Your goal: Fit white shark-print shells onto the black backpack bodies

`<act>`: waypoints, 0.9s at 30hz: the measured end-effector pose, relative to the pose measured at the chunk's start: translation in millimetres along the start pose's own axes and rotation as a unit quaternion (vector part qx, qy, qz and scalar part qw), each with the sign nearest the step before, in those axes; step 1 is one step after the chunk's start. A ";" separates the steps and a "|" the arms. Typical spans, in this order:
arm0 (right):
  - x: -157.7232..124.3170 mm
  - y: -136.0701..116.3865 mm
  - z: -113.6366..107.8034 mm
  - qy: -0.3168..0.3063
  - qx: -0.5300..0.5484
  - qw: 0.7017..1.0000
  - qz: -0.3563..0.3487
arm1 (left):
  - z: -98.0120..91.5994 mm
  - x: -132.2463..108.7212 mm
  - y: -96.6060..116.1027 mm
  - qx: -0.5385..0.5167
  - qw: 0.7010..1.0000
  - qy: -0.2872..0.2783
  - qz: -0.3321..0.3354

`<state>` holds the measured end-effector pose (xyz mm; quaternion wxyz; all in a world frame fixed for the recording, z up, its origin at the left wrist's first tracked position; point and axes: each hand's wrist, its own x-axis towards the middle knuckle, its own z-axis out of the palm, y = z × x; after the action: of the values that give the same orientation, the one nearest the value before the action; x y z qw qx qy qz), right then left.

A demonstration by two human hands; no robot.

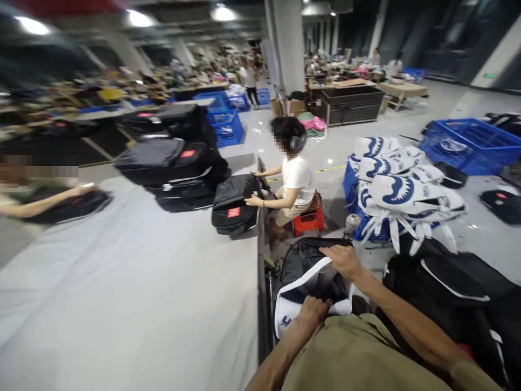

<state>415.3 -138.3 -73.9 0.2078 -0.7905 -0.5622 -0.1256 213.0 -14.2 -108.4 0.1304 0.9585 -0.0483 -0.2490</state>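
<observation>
Beside table [163,304], bag [303,260] likely soft, light; I'd hold it by white rim [302,279]. Right hand [344,262] grips far edge; left hand [313,313], fingertips hidden: cannot tell.

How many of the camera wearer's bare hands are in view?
2: the bare left hand at the near side of the open black-and-white fabric bag, the bare right hand at its far side.
</observation>
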 end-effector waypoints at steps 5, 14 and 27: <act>-55.8 33.0 -55.6 0.068 -0.034 0.988 0.131 | -67.0 24.3 19.2 -0.081 0.988 0.001 0.128; -52.8 105.5 -94.6 0.146 -0.044 0.973 0.174 | -148.3 126.8 25.5 -0.123 0.884 0.425 0.153; 63.7 281.7 -64.2 -0.097 0.236 0.926 0.279 | -226.4 308.3 -54.2 -0.294 0.903 0.300 0.090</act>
<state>704.1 -194.4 -42.6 0.3593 -0.8519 -0.3499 0.1510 594.0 40.5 -75.8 0.4362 0.8977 -0.0179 0.0599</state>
